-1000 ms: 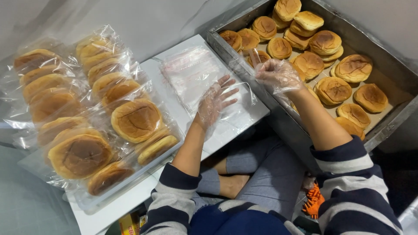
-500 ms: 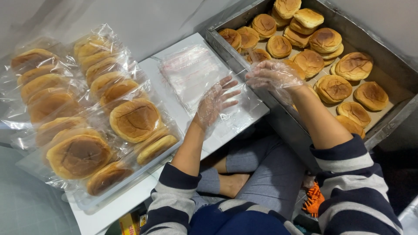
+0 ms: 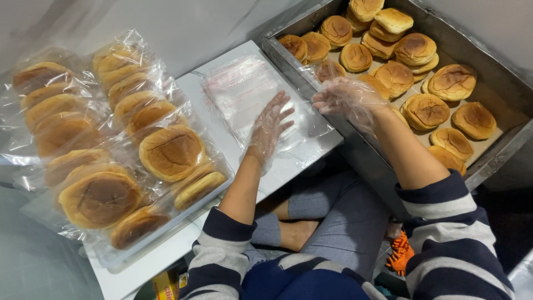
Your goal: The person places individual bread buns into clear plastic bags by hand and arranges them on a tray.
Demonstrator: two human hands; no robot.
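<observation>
Bags: stack of clear plastic bags [image 3: 252,97] lies flat on the white board [image 3: 183,89]; this stack is the landmark for all below
Left hand: left hand [image 3: 269,126] in a thin plastic glove rests flat on the near right part of the stack; fingers spread and open, pressing down, gripping nothing
Right hand: right hand [image 3: 344,99], also gloved, hovers just right of the stack above the edge of the metal tray [image 3: 311,61]; fingers loosely curled and partly open; whether it pinches anything I cannot tell
Tray: to the right of the stack; holds loose brown buns [image 3: 416,47]
Packed buns: bagged buns [image 3: 172,153] lie in rows to the left of the stack
</observation>
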